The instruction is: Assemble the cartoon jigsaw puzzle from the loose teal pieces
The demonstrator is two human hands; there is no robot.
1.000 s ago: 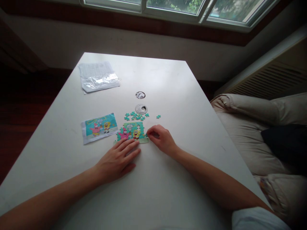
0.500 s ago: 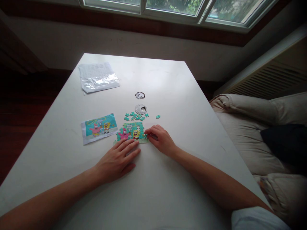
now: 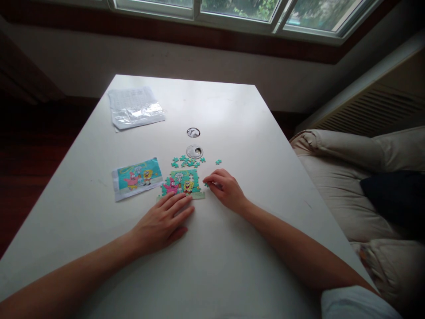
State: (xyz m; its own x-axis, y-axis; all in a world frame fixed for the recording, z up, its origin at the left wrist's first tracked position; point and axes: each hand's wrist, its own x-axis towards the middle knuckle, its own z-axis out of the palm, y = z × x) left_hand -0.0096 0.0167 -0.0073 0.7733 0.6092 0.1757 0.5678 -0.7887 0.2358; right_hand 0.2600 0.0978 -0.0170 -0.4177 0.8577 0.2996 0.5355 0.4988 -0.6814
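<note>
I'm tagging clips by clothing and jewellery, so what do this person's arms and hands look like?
Both forearms are bare up to the frame edge. The left hand and right hand wear no gloves, and no ring, watch or bracelet shows. The edge of a white sleeve shows by the right upper arm, bottom right.

Head-worn camera looks forward and down across the white tabletop [image 3: 212,266], near the person, facing the window [image 3: 239,9].

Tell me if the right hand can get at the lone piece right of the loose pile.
Probably yes. The right hand lies just short of the lone piece, with only bare table between them and nothing in the way.
</note>
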